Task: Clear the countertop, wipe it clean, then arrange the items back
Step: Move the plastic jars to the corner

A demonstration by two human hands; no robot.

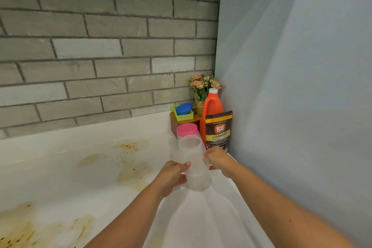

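Fingers (185, 164) of the left hand (171, 176) and the right hand (219, 160) curl round a translucent plastic container (193, 159), gripping it from either side, near the back right corner of the stained white table (60, 167). Just behind it stands a pink-capped jar (187, 129), beside a coffee pouch (219, 131) and an orange bottle (213, 106).

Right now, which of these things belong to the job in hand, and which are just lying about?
In the job now: left hand and right hand gripping the clear container; stained countertop.
Waiting untouched in the corner: pink-lidded container, orange bottle, coffee pouch, green basket, blue lid, wooden box, flowers.
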